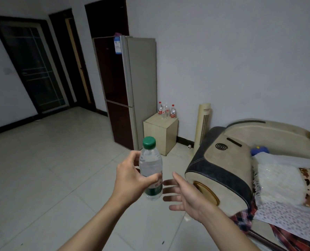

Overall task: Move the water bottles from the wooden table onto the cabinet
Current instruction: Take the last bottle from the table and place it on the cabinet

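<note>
My left hand (130, 175) grips a clear water bottle (150, 163) with a green cap and green label, held upright in mid-air over the tiled floor. Just to the bottle's right, my right hand (188, 195) is open with fingers spread, palm toward the bottle, not touching it. Farther off, a small beige cabinet (161, 134) stands against the wall beside the fridge. On its top stand several clear bottles (167, 110), some with red caps and red labels. The wooden table is out of view.
A tall fridge (127, 91) stands left of the cabinet. A cream tower fan (203, 127) is to its right. A sofa arm (221, 171) and bedding fill the right side. Dark doors (32, 66) line the left wall across the tiled floor (51, 169).
</note>
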`<state>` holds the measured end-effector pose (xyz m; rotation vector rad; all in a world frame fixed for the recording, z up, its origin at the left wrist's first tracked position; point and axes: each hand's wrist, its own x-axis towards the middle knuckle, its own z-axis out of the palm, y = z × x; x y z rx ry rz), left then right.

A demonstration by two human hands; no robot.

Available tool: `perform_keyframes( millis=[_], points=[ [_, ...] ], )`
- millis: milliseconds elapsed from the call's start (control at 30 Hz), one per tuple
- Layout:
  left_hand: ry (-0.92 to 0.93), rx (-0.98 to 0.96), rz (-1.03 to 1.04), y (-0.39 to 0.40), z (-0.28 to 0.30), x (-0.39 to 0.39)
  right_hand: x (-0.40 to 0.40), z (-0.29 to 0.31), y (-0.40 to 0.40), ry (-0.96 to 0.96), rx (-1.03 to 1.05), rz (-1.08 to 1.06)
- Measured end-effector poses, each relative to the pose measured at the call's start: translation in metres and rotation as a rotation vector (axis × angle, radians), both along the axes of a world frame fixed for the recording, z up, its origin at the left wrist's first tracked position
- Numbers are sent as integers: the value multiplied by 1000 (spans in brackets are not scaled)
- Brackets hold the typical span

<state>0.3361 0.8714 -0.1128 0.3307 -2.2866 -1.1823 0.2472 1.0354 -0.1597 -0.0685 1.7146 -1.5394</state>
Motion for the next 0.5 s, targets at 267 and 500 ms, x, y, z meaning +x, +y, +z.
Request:
perform_keyframes(
  millis=[267, 500],
  points=[
    [15, 26, 4, -56, -11, -110, -117, -9, -49, -49, 9, -17],
    [65, 39, -54, -126, -14, -214, -205, -5, -121, 0, 53, -72]
  ],
)
